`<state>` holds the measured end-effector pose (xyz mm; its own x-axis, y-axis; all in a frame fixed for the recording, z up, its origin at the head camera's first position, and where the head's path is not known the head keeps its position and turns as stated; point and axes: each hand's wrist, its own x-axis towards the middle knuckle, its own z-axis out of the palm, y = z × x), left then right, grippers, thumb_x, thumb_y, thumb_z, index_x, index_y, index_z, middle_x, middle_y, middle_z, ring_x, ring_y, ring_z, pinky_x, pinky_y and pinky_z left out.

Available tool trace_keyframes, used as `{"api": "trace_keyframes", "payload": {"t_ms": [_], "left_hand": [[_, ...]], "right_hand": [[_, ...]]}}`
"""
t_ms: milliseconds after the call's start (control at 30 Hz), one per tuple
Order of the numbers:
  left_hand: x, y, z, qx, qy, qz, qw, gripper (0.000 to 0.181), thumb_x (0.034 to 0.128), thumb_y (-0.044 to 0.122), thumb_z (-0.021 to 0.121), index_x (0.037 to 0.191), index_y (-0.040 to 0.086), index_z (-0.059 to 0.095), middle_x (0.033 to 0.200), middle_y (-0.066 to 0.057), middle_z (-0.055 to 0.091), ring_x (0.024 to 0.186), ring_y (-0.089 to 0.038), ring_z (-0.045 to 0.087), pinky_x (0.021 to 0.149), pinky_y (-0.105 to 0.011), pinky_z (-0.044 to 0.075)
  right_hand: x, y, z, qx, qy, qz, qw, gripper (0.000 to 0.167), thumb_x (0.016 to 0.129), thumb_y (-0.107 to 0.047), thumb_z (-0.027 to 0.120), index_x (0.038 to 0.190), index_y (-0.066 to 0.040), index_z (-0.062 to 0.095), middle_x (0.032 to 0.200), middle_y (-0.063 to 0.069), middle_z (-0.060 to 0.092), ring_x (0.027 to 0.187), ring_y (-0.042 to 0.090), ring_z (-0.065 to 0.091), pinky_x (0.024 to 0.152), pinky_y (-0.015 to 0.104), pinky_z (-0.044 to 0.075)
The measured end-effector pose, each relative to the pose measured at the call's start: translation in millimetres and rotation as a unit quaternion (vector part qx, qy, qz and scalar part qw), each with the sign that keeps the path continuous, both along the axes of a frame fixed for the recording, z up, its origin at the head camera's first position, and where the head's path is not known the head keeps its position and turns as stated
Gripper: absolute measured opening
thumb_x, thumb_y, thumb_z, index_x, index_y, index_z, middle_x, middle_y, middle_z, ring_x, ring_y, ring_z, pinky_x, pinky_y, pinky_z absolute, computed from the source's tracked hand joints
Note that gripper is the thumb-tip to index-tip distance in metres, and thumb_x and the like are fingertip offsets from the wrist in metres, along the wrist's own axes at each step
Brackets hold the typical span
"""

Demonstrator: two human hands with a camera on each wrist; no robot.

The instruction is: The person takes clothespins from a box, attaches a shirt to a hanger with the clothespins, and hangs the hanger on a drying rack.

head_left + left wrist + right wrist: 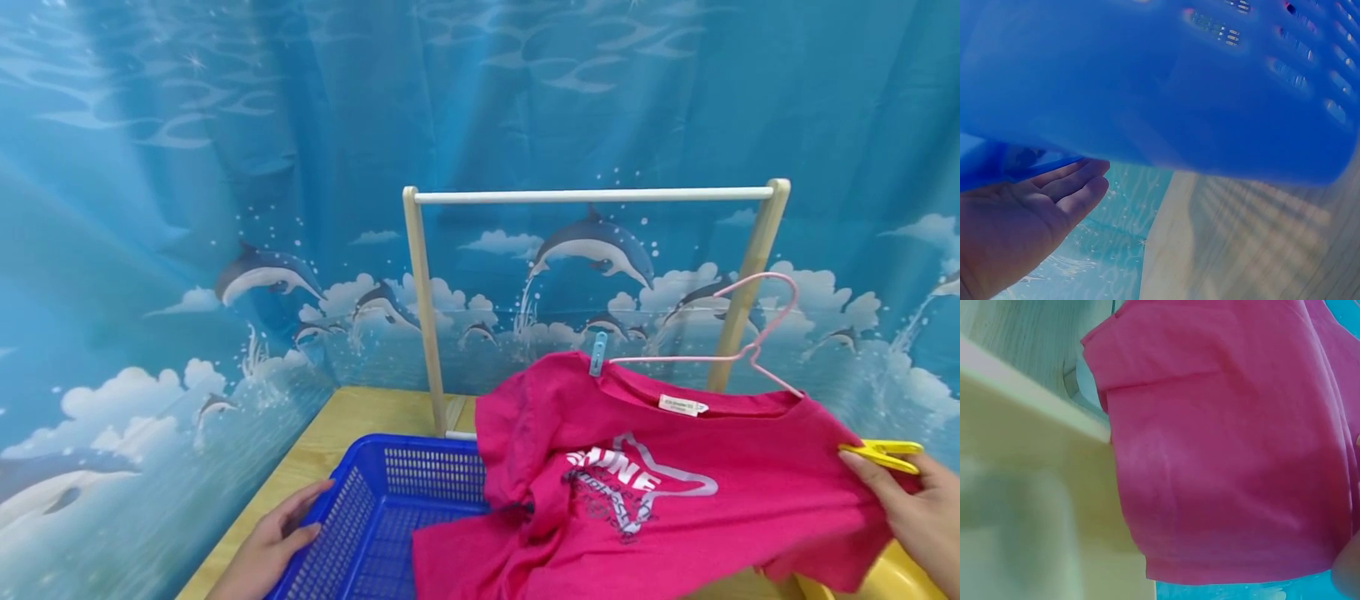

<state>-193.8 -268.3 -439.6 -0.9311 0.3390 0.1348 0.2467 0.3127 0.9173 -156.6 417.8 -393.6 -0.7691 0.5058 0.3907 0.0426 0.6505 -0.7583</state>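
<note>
A pink T-shirt [720,483] with white lettering and a star print spreads over the right part of a blue plastic basket [375,500]. A pink hanger [757,342] pokes out of its neckline, with a light-blue clothespin [597,354] on the left side of the collar. At the shirt's right shoulder, my right hand [911,508] grips a yellow clothespin [881,451], its thumb against the fabric. The sleeve [1222,450] hangs down in the right wrist view. My left hand [273,537] rests against the basket's left rim; its fingers [1079,190] lie fairly straight below the blue edge.
Behind the basket stands a wooden rack with a white rod [592,197]. A yellow basin [900,575] sits under the shirt's right side. The pale wooden table [322,433] meets a blue dolphin-print curtain [337,125].
</note>
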Motion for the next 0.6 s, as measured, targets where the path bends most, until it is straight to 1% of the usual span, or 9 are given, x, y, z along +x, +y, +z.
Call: {"api": "trace_keyframes", "payload": {"t_ms": [33, 133, 233, 267, 333, 367, 433, 533, 600], "left_hand": [[0.0, -0.4, 0.8, -0.002, -0.003, -0.001, 1.0, 0.05, 0.1018, 0.007, 0.046, 0.143, -0.015, 0.027, 0.14, -0.042, 0.034, 0.109, 0.008, 0.052, 0.084, -0.016, 0.049], [0.5, -0.1, 1.2, -0.005, -0.004, 0.001, 1.0, 0.049, 0.102, 0.007, 0.046, 0.142, -0.015, 0.029, 0.138, -0.041, 0.038, 0.107, 0.005, 0.055, 0.082, -0.018, 0.05], [1.3, 1.4, 0.6, -0.004, -0.012, 0.009, 0.9999, 0.048, 0.1021, 0.007, 0.046, 0.142, -0.015, 0.03, 0.137, -0.041, 0.039, 0.105, 0.003, 0.056, 0.081, -0.019, 0.051], [1.5, 2.1, 0.5, -0.003, -0.017, 0.013, 0.9998, 0.048, 0.1022, 0.007, 0.046, 0.142, -0.014, 0.03, 0.137, -0.04, 0.04, 0.105, 0.003, 0.056, 0.081, -0.02, 0.051], [1.8, 3.5, -0.2, -0.004, -0.015, 0.024, 0.9996, 0.047, 0.1017, 0.006, 0.046, 0.141, -0.014, 0.031, 0.137, -0.039, 0.041, 0.105, 0.004, 0.056, 0.081, -0.019, 0.051], [1.7, 4.0, -0.4, -0.005, -0.015, 0.028, 0.9995, 0.047, 0.1015, 0.006, 0.047, 0.141, -0.014, 0.032, 0.137, -0.039, 0.041, 0.104, 0.004, 0.056, 0.081, -0.019, 0.051], [1.8, 4.3, -1.0, -0.009, -0.006, 0.034, 0.9994, 0.046, 0.1011, 0.005, 0.047, 0.14, -0.014, 0.033, 0.136, -0.038, 0.043, 0.104, 0.005, 0.056, 0.081, -0.018, 0.051], [2.1, 3.6, -1.3, -0.014, 0.01, 0.034, 0.9993, 0.045, 0.1008, 0.006, 0.048, 0.139, -0.014, 0.035, 0.135, -0.038, 0.044, 0.104, 0.005, 0.056, 0.08, -0.018, 0.051], [2.3, 2.4, -1.0, -0.015, 0.015, 0.029, 0.9993, 0.045, 0.1011, 0.006, 0.048, 0.139, -0.014, 0.035, 0.134, -0.038, 0.044, 0.104, 0.004, 0.056, 0.08, -0.019, 0.051]], "right_hand": [[-0.4, 2, -0.5, -0.003, 0.002, 0.0, 1.0, 0.027, 0.099, -0.024, 0.055, 0.11, 0.001, 0.054, 0.075, -0.031, 0.043, 0.049, -0.001, 0.053, 0.044, 0.013, 0.047], [-0.2, 8, -3.1, -0.015, 0.033, 0.006, 0.9993, 0.003, 0.099, -0.022, 0.056, 0.099, -0.023, 0.054, 0.072, -0.037, 0.042, 0.046, -0.002, 0.052, 0.043, 0.013, 0.046], [-0.3, 10, -2.9, -0.032, 0.068, 0.012, 0.9971, 0.022, 0.098, -0.016, 0.057, 0.095, -0.038, 0.052, 0.07, -0.037, 0.045, 0.045, -0.004, 0.051, 0.041, 0.012, 0.044], [-0.4, 11, -3.1, -0.035, 0.081, 0.015, 0.996, 0.032, 0.098, -0.014, 0.057, 0.093, -0.044, 0.049, 0.07, -0.037, 0.046, 0.044, -0.005, 0.05, 0.041, 0.012, 0.043], [-1.4, 13, -2.4, -0.045, 0.098, 0.016, 0.994, 0.039, 0.097, -0.011, 0.058, 0.091, -0.048, 0.048, 0.071, -0.038, 0.047, 0.043, -0.007, 0.049, 0.04, 0.011, 0.041], [-1.7, 15, -2.3, -0.045, 0.097, 0.013, 0.9942, 0.04, 0.097, -0.011, 0.059, 0.091, -0.049, 0.047, 0.071, -0.039, 0.046, 0.044, -0.008, 0.049, 0.041, 0.01, 0.041], [-0.7, 19, -1.5, -0.034, 0.082, -0.002, 0.996, 0.038, 0.097, -0.015, 0.059, 0.092, -0.049, 0.045, 0.069, -0.039, 0.043, 0.043, -0.009, 0.047, 0.04, 0.01, 0.04], [2.0, 25, -0.3, -0.024, 0.065, -0.031, 0.9971, 0.037, 0.095, -0.021, 0.062, 0.087, -0.052, 0.043, 0.062, -0.037, 0.041, 0.041, -0.008, 0.045, 0.039, 0.012, 0.038], [4.0, 28, 0.5, -0.017, 0.058, -0.04, 0.9974, 0.037, 0.094, -0.025, 0.064, 0.085, -0.053, 0.042, 0.058, -0.036, 0.041, 0.04, -0.007, 0.044, 0.038, 0.014, 0.037]]}}
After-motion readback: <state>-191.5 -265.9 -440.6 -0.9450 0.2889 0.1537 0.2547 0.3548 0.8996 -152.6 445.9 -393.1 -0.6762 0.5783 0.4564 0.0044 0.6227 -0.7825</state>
